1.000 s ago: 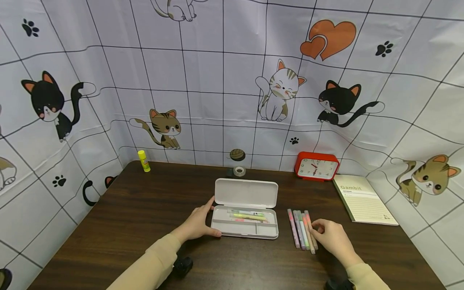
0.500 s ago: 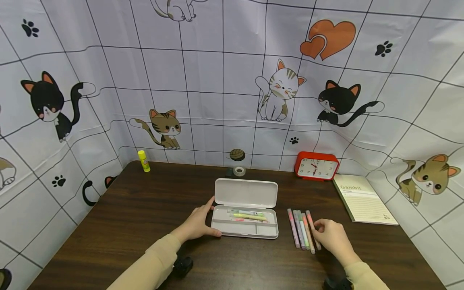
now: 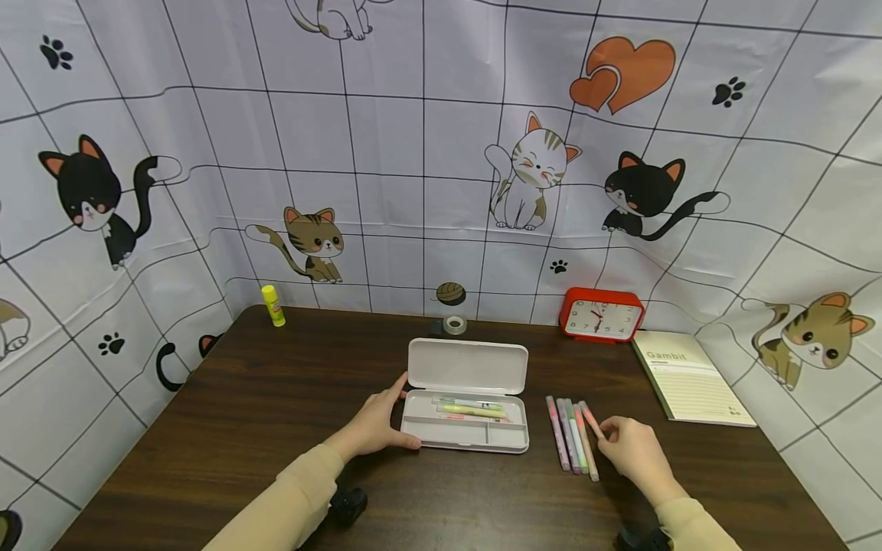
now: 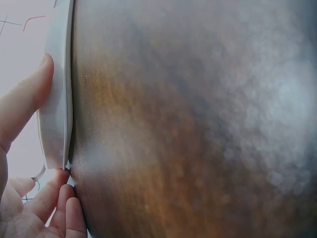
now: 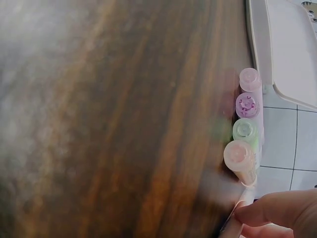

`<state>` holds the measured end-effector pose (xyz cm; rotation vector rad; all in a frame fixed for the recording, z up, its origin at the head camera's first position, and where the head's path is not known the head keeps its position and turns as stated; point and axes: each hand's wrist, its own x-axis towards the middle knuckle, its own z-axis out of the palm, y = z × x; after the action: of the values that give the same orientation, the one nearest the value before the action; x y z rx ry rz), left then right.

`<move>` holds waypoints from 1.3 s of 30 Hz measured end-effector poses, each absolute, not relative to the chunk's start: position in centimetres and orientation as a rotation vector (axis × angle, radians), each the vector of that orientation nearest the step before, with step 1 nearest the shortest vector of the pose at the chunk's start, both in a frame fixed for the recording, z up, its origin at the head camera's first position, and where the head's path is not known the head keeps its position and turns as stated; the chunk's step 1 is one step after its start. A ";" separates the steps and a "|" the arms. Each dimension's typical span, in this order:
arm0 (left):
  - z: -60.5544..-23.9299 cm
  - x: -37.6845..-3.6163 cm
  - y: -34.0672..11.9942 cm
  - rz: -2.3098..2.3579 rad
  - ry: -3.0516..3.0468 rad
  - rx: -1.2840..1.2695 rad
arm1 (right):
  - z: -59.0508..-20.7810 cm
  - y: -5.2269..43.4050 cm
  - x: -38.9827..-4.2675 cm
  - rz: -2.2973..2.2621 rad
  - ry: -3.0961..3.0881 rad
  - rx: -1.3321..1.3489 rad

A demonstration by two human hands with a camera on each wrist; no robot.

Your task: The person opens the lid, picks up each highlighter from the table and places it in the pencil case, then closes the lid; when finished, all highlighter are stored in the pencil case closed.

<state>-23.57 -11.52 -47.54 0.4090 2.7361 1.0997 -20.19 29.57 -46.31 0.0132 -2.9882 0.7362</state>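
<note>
A white pencil case (image 3: 468, 366) lies with its lid raised on the dark table, several pens (image 3: 475, 411) in its rear compartment. My left hand (image 3: 370, 426) grips the case's left end, thumb at the front edge and fingers round the side; the left wrist view shows the thumb (image 4: 34, 91) against the case wall (image 4: 58, 99). To the right of the case, a row of capped markers (image 3: 570, 440) lies side by side. My right hand (image 3: 632, 450) pinches the rightmost marker (image 3: 590, 419), pink at its far end and slanted away from the row. Its near part is hidden by the fingers.
A red clock (image 3: 602, 315) and a notepad (image 3: 692, 379) stand and lie at the back right. A tape roll (image 3: 455, 325) is behind the case. A yellow glue stick (image 3: 273, 306) stands at the far left, near the cat-print curtain.
The rightmost marker, first alongside the row, has swung so its near end points right, towards my right hand, which now pinches it. My left hand and the case stay put.
</note>
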 end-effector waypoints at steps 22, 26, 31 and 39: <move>-47.7 -23.6 -11.7 1.109 2.734 0.415 | -45.5 29.6 -20.0 0.681 -2.958 -0.030; -47.7 -23.6 -11.7 1.101 2.734 0.412 | -45.2 29.1 -20.1 0.669 -2.947 -0.011; -47.6 -23.6 -11.6 1.098 2.738 0.423 | -44.9 28.2 -20.3 0.645 -2.945 0.019; -47.5 -23.6 -11.5 1.090 2.736 0.418 | -44.7 26.6 -20.8 0.635 -2.926 0.084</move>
<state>-23.61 -11.54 -47.52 0.4183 2.7356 1.0900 -20.79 26.65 -44.73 0.0836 -2.9264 0.6352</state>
